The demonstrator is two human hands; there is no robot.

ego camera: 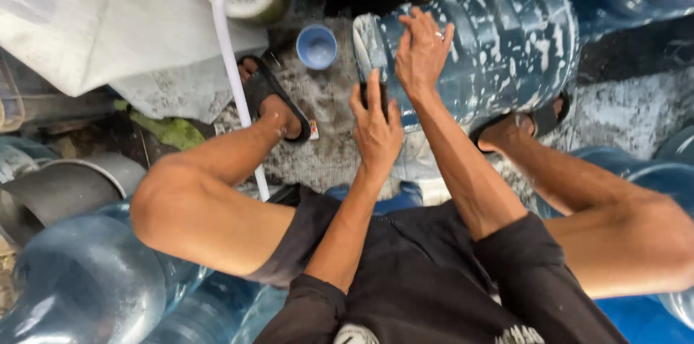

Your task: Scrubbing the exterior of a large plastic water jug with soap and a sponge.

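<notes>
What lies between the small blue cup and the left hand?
In the head view, only wet, soapy ground separates the blue cup from the left hand; the soapy jug lies just right.

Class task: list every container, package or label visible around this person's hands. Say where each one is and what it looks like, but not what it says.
Large ribbed blue plastic water jug: lying on its side, soapy, right hand on it.
Small blue round cap: on wet ground, left of jug.
Tiny red-and-white label scrap: beside the left sandal.
Left hand: below the jug's base.
</notes>
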